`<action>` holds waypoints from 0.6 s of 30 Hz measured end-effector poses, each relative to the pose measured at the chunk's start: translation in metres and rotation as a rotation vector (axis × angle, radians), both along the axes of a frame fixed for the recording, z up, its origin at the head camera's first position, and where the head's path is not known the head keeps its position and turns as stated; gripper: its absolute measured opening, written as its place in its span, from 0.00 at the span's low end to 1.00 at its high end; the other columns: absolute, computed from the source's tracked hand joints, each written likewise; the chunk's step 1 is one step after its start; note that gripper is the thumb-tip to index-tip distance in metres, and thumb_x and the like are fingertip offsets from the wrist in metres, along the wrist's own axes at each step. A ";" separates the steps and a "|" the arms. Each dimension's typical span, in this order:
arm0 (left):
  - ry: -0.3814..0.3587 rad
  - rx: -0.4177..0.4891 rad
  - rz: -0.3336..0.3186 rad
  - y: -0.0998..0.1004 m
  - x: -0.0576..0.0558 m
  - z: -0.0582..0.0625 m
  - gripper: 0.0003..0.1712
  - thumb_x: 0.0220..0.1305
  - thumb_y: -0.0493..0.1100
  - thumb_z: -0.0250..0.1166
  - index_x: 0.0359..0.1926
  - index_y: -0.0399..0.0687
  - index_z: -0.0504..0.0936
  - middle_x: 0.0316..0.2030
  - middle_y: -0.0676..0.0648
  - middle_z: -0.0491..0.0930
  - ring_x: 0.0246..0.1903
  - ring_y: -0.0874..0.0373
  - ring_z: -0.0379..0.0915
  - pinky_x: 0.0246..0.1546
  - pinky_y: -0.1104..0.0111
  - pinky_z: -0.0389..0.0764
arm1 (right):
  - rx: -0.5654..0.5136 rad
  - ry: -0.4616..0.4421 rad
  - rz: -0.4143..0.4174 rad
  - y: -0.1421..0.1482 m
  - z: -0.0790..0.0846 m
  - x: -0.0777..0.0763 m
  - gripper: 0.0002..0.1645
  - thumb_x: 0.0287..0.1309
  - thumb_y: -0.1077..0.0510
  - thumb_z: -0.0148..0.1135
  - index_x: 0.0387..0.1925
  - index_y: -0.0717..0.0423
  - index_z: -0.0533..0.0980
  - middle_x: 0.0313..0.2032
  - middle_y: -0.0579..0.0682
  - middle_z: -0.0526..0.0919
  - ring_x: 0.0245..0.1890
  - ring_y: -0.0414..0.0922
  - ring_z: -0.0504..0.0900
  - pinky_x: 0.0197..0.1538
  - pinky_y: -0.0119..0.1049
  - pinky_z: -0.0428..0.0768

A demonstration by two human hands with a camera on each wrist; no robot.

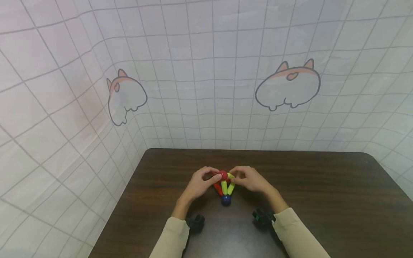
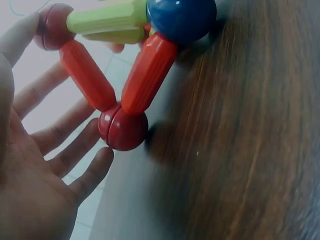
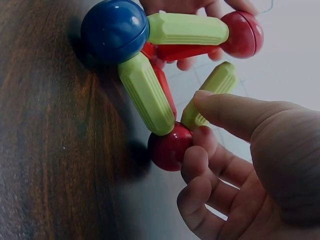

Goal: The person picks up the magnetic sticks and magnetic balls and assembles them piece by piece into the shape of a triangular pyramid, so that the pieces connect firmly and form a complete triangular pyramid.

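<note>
A small frame of rods and balls stands on the table between the two hands. At its top is a red ball [image 1: 223, 175], which the left hand [image 1: 198, 183] holds between thumb and fingers. The right hand [image 1: 253, 180] pinches a yellow-green rod [image 3: 220, 80] whose lower end meets another red ball [image 3: 171, 146]; its upper end is free in the right wrist view. A blue ball [image 1: 226, 200] forms the near corner. Red rods [image 2: 150, 75] run down to a third red ball [image 2: 123, 127] near the left fingertips. Part of the frame's far side is hidden.
The dark wooden table [image 1: 306, 190] has its far edge against a white gridded cloth [image 1: 206, 89] with cartoon animals. Dark wrist devices [image 1: 195, 223] lie under both forearms, beside the light sleeves [image 1: 172, 236].
</note>
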State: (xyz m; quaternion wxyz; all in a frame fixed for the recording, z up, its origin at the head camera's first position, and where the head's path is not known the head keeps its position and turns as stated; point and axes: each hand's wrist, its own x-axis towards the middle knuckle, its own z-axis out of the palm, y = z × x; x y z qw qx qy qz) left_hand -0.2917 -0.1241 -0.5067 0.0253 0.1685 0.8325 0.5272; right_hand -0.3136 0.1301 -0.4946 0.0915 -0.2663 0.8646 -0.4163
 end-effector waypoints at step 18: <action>0.026 -0.069 0.046 0.012 0.004 0.002 0.21 0.70 0.64 0.63 0.51 0.57 0.84 0.47 0.51 0.82 0.47 0.57 0.78 0.49 0.60 0.79 | -0.017 -0.006 0.007 0.003 -0.001 -0.001 0.15 0.68 0.54 0.66 0.52 0.53 0.81 0.28 0.47 0.81 0.24 0.41 0.77 0.27 0.34 0.76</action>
